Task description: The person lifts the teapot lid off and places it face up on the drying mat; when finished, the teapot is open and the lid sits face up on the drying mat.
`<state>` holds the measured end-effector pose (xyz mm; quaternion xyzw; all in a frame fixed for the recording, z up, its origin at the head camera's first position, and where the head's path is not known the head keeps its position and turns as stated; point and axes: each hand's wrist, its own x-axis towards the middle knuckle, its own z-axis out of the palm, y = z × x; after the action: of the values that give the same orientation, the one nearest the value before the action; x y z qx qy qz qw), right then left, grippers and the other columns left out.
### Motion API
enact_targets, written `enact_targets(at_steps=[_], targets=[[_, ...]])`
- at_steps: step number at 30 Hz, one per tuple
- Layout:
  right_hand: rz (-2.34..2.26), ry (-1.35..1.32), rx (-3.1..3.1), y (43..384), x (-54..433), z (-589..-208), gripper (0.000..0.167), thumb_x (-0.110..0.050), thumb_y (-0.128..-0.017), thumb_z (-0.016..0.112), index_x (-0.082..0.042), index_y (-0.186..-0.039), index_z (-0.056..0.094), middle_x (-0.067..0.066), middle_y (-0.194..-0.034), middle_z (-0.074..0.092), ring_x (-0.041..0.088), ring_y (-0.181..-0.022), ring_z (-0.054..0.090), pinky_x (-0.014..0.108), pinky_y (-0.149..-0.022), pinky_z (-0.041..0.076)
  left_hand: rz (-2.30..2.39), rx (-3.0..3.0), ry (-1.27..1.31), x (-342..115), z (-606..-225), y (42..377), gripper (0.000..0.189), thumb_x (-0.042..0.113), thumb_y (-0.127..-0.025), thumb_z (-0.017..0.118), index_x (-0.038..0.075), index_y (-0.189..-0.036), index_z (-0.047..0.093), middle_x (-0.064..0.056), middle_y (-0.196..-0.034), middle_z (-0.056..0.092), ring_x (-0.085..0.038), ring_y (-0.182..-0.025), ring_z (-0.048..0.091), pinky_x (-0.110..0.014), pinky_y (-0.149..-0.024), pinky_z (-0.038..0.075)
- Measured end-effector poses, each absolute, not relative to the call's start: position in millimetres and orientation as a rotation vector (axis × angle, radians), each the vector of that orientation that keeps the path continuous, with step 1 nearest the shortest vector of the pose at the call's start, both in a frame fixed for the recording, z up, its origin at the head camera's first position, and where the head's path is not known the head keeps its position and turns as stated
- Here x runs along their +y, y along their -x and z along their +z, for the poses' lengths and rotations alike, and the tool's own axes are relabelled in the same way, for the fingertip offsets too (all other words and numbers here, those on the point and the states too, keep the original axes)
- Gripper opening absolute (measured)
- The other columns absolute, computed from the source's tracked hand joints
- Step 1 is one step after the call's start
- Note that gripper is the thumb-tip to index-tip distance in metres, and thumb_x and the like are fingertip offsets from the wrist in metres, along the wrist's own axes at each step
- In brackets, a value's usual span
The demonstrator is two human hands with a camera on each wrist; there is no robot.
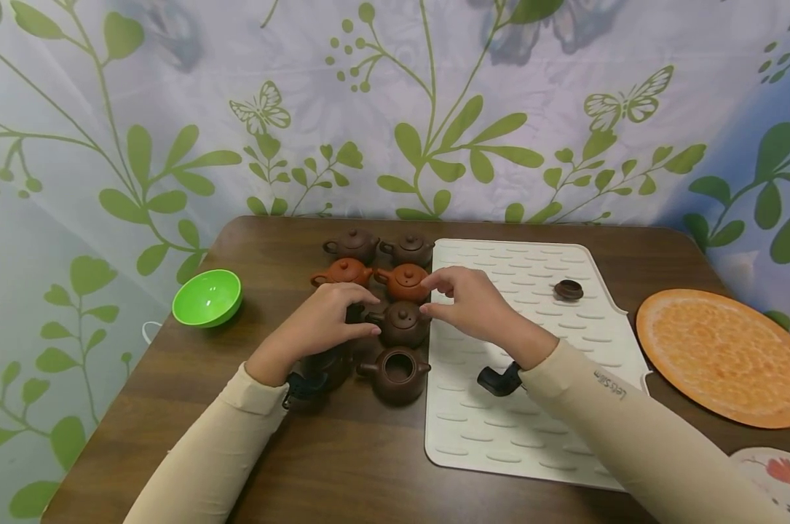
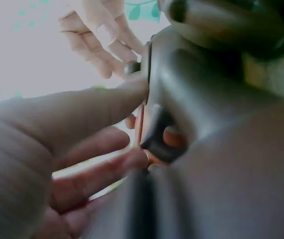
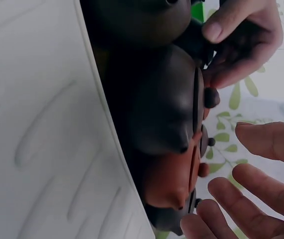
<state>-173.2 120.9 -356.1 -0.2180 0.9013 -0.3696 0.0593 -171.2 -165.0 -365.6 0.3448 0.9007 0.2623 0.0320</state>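
A dark brown lidded teapot (image 1: 404,325) stands in the right-hand column of teapots, at the white mat's edge. By its handle, my left hand (image 1: 325,320) has thumb and fingers spread apart. My right hand (image 1: 469,306) hovers at the spout side with loosely bent fingers; in the right wrist view, its fingers (image 3: 253,144) are apart from the pots. Nearer the front sits a brown teapot without its lid (image 1: 395,386). Another dark teapot (image 1: 329,364) is mostly hidden under my left wrist. Two orange-red teapots (image 1: 404,280) and two brown ones (image 1: 411,249) stand behind.
The white textured mat (image 1: 486,429) lies right of the teapots, with a small dark brown lid (image 1: 568,290) on it. A green bowl (image 1: 207,298) stands at the left edge. An orange round placemat (image 1: 729,356) and a flowered plate (image 1: 777,473) lie at right.
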Motion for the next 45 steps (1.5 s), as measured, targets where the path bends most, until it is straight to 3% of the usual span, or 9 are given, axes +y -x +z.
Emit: enact_targets(at_steps=[12,21,38,45], targets=[[-1.117,0.752,2.693,169.9,103.7,-368.1,0.040,-0.017,-0.094,0.084,-0.001,-0.128,0.072,0.010,-0.125,0.071,0.033,-0.117,0.065,0.047,-0.099,0.052,0.783,2.801,-1.048,-162.7,-379.5,177.2,0.029,0.021,-0.094,0.084,0.006,-0.119,0.080,-0.004,-0.114,0.076,-0.021,-0.107,0.070,-0.041,-0.093,0.056],[-1.075,0.877,2.746,166.7,96.9,-374.4,0.035,-0.018,-0.094,0.084,-0.005,-0.125,0.075,0.008,-0.120,0.071,0.029,-0.111,0.066,0.044,-0.093,0.054,0.802,2.814,-1.089,-160.4,-381.7,177.7,0.017,0.015,-0.098,0.079,0.007,-0.112,0.082,-0.003,-0.109,0.077,-0.021,-0.103,0.071,-0.041,-0.090,0.056],[-1.068,0.911,2.774,166.1,92.1,-380.2,0.030,-0.020,-0.095,0.083,-0.007,-0.121,0.077,0.007,-0.120,0.071,0.027,-0.113,0.066,0.045,-0.095,0.054,0.778,2.840,-1.069,-158.4,-385.9,177.2,0.017,0.015,-0.099,0.078,0.008,-0.113,0.083,-0.002,-0.106,0.077,-0.019,-0.098,0.071,-0.039,-0.087,0.056],[-1.071,0.947,2.787,168.4,90.6,-384.1,0.020,-0.017,-0.096,0.082,-0.007,-0.113,0.079,0.006,-0.117,0.072,0.027,-0.111,0.068,0.043,-0.092,0.054,0.770,2.853,-1.068,-158.0,-386.1,176.9,0.016,0.015,-0.099,0.078,0.008,-0.112,0.083,-0.002,-0.105,0.077,-0.020,-0.097,0.071,-0.039,-0.087,0.056]])
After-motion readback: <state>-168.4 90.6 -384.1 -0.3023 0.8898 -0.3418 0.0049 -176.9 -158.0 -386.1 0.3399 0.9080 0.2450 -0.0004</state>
